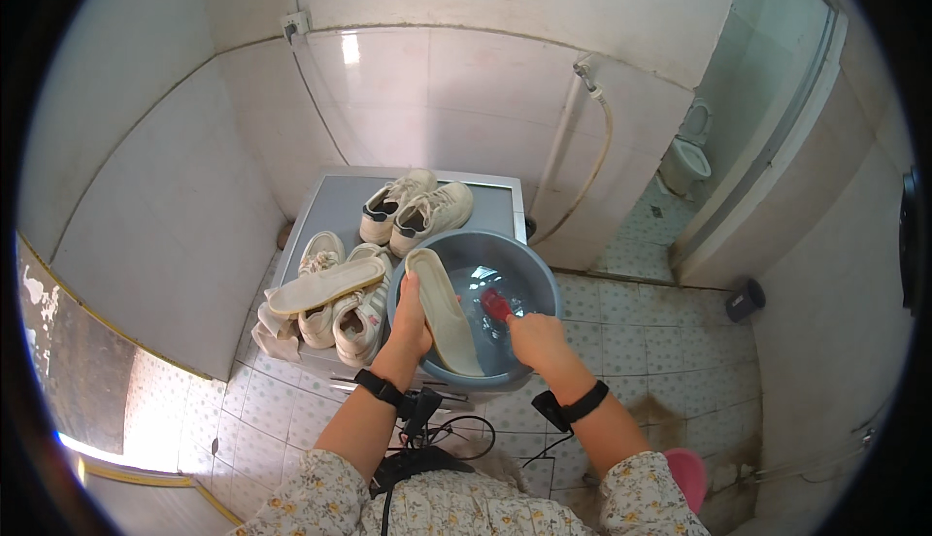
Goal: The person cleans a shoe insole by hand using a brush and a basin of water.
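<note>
A: What's on the left?
B: A long cream shoe insole with a yellowish edge (pixel 328 286) lies across some white lace-up shoes (pixel 357 330). They're on a flat-topped grey cabinet with a pale rim (pixel 335 199).
A: And next?
B: Two off-white lace-up shoes (pixel 432 214) sit side by side at the back. Nearer, the left hand (pixel 413 320) holds a second cream insole (pixel 443 311), with its thumb on the left edge.
A: Where is that insole?
B: It slants over a big round blue-grey basin (pixel 549 285) with water inside. I can't tell if its low end is wet.
A: And the right hand (pixel 540 342)?
B: It's curled tight around a small red tool with a rounded end (pixel 494 303). The red end is over the water, apart from the insole.
A: What's farther right?
B: A round pink tub (pixel 689 476), partly hidden by a flowery sleeve (pixel 646 495), then a small dark bin (pixel 746 301) near the wall.
</note>
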The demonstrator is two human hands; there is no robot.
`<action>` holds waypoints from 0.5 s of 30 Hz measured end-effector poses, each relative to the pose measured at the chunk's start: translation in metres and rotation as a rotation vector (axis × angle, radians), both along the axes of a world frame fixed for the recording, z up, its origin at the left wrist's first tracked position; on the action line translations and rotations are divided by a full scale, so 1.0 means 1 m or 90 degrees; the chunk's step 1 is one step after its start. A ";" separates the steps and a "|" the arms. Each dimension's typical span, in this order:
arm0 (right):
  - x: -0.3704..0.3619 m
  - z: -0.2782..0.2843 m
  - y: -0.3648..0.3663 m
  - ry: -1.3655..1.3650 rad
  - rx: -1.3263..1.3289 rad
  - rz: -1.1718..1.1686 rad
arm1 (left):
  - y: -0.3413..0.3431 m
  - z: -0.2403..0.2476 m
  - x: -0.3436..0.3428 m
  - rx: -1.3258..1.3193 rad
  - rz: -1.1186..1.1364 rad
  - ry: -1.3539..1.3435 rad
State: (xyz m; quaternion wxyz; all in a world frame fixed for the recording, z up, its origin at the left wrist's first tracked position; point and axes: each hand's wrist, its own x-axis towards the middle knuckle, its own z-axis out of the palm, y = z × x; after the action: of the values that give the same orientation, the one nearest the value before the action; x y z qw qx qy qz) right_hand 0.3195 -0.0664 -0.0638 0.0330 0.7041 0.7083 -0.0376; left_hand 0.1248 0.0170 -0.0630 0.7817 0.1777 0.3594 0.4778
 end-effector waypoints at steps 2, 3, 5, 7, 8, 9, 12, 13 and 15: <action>-0.001 -0.003 0.005 0.020 0.038 -0.002 | 0.004 -0.007 -0.005 0.013 -0.011 0.018; -0.002 -0.003 0.003 0.046 0.065 -0.009 | 0.006 -0.014 -0.009 0.015 -0.017 -0.028; -0.002 0.004 -0.007 0.137 0.137 -0.028 | 0.010 -0.025 -0.017 0.021 -0.027 -0.120; -0.007 0.025 -0.034 0.267 0.215 -0.059 | 0.012 -0.023 -0.021 0.039 -0.032 -0.133; -0.011 0.032 -0.047 0.332 0.247 -0.038 | 0.012 -0.021 -0.020 0.049 -0.040 -0.138; -0.013 0.037 -0.059 0.394 0.278 -0.022 | 0.011 -0.019 -0.018 0.051 -0.045 -0.147; -0.029 0.034 -0.080 0.465 0.284 0.035 | 0.008 -0.012 -0.010 0.041 -0.067 -0.169; -0.040 0.031 -0.082 0.469 0.272 0.053 | 0.007 -0.010 -0.007 0.027 -0.076 -0.174; -0.065 0.031 -0.071 0.387 0.233 0.028 | 0.005 -0.011 -0.007 0.017 -0.087 -0.175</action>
State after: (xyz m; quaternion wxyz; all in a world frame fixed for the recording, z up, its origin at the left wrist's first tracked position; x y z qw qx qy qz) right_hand 0.2549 -0.1376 -0.0332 -0.3053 0.6397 0.6957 -0.1167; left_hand 0.1181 0.0218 -0.0739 0.8518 0.1450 0.2298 0.4479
